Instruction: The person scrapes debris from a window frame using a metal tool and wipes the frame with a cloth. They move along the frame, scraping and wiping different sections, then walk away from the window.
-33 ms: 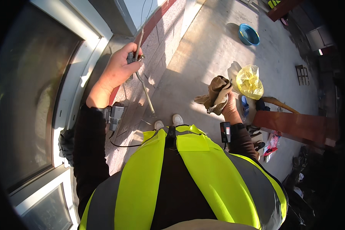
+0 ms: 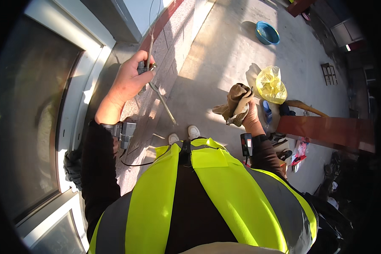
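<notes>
Raised at the left, my left hand (image 2: pixel 128 81) is closed round a small grey clamp-like piece (image 2: pixel 141 70), pinching it between thumb and fingers. A thin metal rod (image 2: pixel 166 106) slants down from that grip, while a thin wire (image 2: pixel 151 31) runs up from it; how they join is hidden by my fingers. On the other side, my right hand (image 2: pixel 252 119) grips a crumpled brown cloth (image 2: pixel 238 100) with a ribbed, striped edge. Most of the fingers on that hand are behind the fabric.
A low pinkish wall ledge (image 2: pixel 167 63) and a white-framed window (image 2: pixel 78 91) run along my left. On the concrete floor are a blue basin (image 2: pixel 267 33), a yellow plastic bag (image 2: pixel 271 86) and a blue slipper (image 2: pixel 266 111). A red-brown beam (image 2: pixel 321 133) lies at the right.
The view has shifted slightly, so the surroundings sit a little further left. The rod's lower end has swung slightly right. Both hands keep their grips.
</notes>
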A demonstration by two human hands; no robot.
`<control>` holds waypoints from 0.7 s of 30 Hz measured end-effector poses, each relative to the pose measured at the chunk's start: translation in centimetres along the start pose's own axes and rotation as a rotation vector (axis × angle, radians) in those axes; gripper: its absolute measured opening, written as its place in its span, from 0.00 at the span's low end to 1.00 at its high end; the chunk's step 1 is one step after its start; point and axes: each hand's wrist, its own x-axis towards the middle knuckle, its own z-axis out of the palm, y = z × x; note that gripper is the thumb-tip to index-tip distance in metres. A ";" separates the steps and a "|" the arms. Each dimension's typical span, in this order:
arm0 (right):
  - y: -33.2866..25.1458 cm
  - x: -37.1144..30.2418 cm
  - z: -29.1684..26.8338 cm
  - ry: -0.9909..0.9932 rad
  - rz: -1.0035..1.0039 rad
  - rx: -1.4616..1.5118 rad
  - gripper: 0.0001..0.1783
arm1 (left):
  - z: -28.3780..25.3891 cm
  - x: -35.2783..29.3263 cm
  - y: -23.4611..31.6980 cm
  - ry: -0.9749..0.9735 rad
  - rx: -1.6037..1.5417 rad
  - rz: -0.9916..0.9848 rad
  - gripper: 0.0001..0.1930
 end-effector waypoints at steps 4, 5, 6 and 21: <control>0.6 -3.4 -5.6 0.233 -0.027 0.119 0.22 | 4.8 1.7 -2.9 0.020 0.013 0.126 0.08; 0.7 -4.5 -6.9 0.313 -0.073 0.115 0.22 | 6.1 2.5 -4.0 0.025 -0.019 0.082 0.07; 0.7 -5.7 -8.0 0.385 -0.121 0.111 0.22 | 7.3 3.3 -5.1 0.017 -0.068 0.044 0.07; -13.7 -8.4 -20.3 0.560 -0.417 0.368 0.20 | 22.1 29.2 -14.2 0.243 -0.522 -0.478 0.07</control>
